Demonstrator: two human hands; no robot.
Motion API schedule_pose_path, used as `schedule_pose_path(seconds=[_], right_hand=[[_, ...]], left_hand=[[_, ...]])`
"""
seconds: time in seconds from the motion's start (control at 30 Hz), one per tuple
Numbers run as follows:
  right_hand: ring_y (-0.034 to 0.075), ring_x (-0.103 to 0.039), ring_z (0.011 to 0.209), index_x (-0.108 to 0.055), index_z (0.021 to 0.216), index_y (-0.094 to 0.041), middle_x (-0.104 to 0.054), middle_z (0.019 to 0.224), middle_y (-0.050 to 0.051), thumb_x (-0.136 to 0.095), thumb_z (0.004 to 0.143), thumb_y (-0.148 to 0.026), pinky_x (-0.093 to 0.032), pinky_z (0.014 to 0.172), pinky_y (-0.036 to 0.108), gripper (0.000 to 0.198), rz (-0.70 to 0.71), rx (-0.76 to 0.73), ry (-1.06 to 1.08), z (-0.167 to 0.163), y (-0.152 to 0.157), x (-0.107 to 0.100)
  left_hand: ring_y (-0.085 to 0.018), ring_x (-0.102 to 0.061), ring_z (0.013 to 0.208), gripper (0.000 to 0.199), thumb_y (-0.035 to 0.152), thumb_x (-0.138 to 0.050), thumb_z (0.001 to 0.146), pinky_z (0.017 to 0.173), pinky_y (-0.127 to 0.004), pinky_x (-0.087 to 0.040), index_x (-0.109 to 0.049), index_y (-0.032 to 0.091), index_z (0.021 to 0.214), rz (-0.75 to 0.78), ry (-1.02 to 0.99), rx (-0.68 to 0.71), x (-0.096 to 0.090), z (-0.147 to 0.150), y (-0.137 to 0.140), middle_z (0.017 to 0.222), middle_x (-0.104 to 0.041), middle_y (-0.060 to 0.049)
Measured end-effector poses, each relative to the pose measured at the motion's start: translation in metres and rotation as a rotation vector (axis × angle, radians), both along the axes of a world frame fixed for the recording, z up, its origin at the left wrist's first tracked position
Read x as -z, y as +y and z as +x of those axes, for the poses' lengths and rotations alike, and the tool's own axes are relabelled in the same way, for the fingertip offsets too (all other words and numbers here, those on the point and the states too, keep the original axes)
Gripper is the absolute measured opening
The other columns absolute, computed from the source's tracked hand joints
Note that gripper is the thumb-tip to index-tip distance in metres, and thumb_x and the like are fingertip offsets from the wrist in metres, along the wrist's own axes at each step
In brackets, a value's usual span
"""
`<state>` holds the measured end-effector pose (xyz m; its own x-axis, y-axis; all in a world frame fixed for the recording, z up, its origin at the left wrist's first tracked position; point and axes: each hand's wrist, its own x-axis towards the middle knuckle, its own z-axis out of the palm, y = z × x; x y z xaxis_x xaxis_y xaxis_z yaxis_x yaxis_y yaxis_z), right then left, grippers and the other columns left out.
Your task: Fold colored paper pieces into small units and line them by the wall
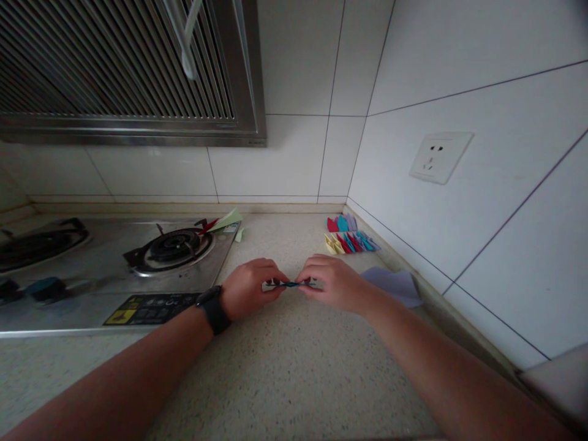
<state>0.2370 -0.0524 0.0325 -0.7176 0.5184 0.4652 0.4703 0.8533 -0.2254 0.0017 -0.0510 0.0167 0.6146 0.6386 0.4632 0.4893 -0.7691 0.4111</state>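
Over the speckled counter (285,367), my left hand (252,286) and my right hand (337,283) face each other at about the same height. Between them is a thin dark teal strip of folded paper (291,284), seen nearly edge-on. Each hand pinches one end between thumb and fingers. How the strip is folded cannot be made out. A flat lilac sheet of paper (395,286) lies beside my right wrist, partly hidden behind it. Further back, small folded paper pieces in yellow, red, blue and lilac (351,242) stand in a row, with a shorter row (341,222) behind.
At left is a gas stove (188,278) with a burner (172,246). Light green paper (225,220) and red paper (209,226) lie on its right corner; a green scrap (239,235) is nearby. A range hood (138,131) overhangs it. The tiled wall holds a socket (441,158).
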Motion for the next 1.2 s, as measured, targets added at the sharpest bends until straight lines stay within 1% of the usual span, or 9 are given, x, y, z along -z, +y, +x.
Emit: schedule_pose_path(seconds=[0.17, 0.3, 0.37, 0.47, 0.6, 0.7, 0.83, 1.03, 1.2], right_hand=[[0.013, -0.059, 0.072, -0.070, 0.091, -0.018, -0.066, 0.078, 0.004, -0.056, 0.088, -0.025, -0.044, 0.068, 0.026, 0.016, -0.160, 0.006, 0.056, 0.002, -0.002, -0.003], [0.013, -0.060, 0.072, -0.071, 0.091, -0.017, -0.068, 0.079, 0.003, -0.057, 0.088, -0.025, -0.043, 0.067, 0.025, 0.016, -0.263, 0.014, -0.016, 0.004, 0.000, 0.002], [0.014, -0.060, 0.074, -0.071, 0.093, -0.018, -0.069, 0.081, 0.003, -0.059, 0.087, -0.025, -0.043, 0.068, 0.025, 0.015, -0.254, 0.033, -0.090, 0.005, 0.002, 0.006], [0.016, -0.060, 0.081, -0.071, 0.094, -0.019, -0.068, 0.084, 0.004, -0.062, 0.085, -0.026, -0.042, 0.071, 0.027, 0.015, -0.152, 0.077, -0.197, 0.007, 0.004, 0.007], [0.018, -0.059, 0.087, -0.070, 0.097, -0.019, -0.067, 0.089, 0.005, -0.062, 0.085, -0.029, -0.042, 0.077, 0.030, 0.017, -0.037, 0.153, -0.208, 0.010, 0.007, 0.005], [0.018, -0.058, 0.090, -0.069, 0.099, -0.020, -0.066, 0.092, 0.006, -0.064, 0.084, -0.030, -0.042, 0.079, 0.031, 0.019, -0.030, 0.169, -0.194, 0.011, 0.008, 0.005], [0.018, -0.057, 0.093, -0.068, 0.104, -0.021, -0.065, 0.096, 0.006, -0.064, 0.084, -0.027, -0.042, 0.083, 0.031, 0.021, -0.031, 0.130, -0.159, 0.009, 0.008, 0.006], [0.016, -0.059, 0.086, -0.072, 0.099, -0.024, -0.065, 0.090, 0.004, -0.065, 0.083, -0.029, -0.042, 0.076, 0.028, 0.018, -0.061, 0.110, -0.189, 0.008, 0.012, 0.013], [0.019, -0.059, 0.087, -0.073, 0.097, -0.025, -0.067, 0.086, 0.004, -0.069, 0.079, -0.038, -0.041, 0.074, 0.029, 0.023, -0.059, 0.171, -0.246, 0.005, 0.017, 0.018]], left_hand=[[-0.012, -0.055, 0.067, 0.027, 0.037, -0.054, 0.088, 0.059, -0.023, -0.041, -0.070, 0.016, 0.094, -0.339, -0.120, -0.044, -0.003, 0.000, -0.002, 0.079, -0.067, -0.004], [-0.012, -0.055, 0.066, 0.030, 0.040, -0.053, 0.087, 0.059, -0.023, -0.040, -0.071, 0.016, 0.092, -0.451, -0.073, -0.052, -0.001, 0.000, 0.002, 0.076, -0.068, -0.003], [-0.012, -0.056, 0.067, 0.026, 0.037, -0.055, 0.086, 0.061, -0.023, -0.040, -0.071, 0.017, 0.091, -0.438, 0.005, -0.054, 0.000, 0.000, 0.003, 0.077, -0.068, -0.002], [-0.013, -0.056, 0.069, 0.023, 0.034, -0.056, 0.085, 0.062, -0.024, -0.041, -0.070, 0.019, 0.095, -0.337, 0.064, -0.087, 0.001, 0.000, 0.003, 0.082, -0.067, -0.002], [-0.012, -0.053, 0.070, 0.021, 0.029, -0.059, 0.083, 0.065, -0.025, -0.042, -0.069, 0.020, 0.100, -0.191, 0.090, -0.064, 0.001, -0.001, 0.003, 0.091, -0.063, -0.003], [-0.013, -0.054, 0.077, 0.021, 0.024, -0.060, 0.082, 0.069, -0.025, -0.044, -0.067, 0.020, 0.102, -0.136, 0.070, -0.034, 0.001, -0.001, 0.003, 0.095, -0.061, -0.004], [-0.014, -0.055, 0.080, 0.021, 0.021, -0.060, 0.082, 0.073, -0.027, -0.045, -0.068, 0.021, 0.102, -0.105, 0.064, -0.034, 0.000, -0.002, 0.003, 0.096, -0.061, -0.004], [-0.019, -0.057, 0.093, 0.020, 0.023, -0.061, 0.083, 0.087, -0.032, -0.042, -0.069, 0.022, 0.100, -0.049, 0.160, -0.002, 0.003, -0.002, 0.007, 0.098, -0.064, -0.005], [-0.019, -0.057, 0.091, 0.021, 0.027, -0.057, 0.085, 0.085, -0.032, -0.042, -0.068, 0.021, 0.101, -0.029, 0.238, -0.021, 0.006, 0.002, 0.007, 0.096, -0.066, -0.005]])
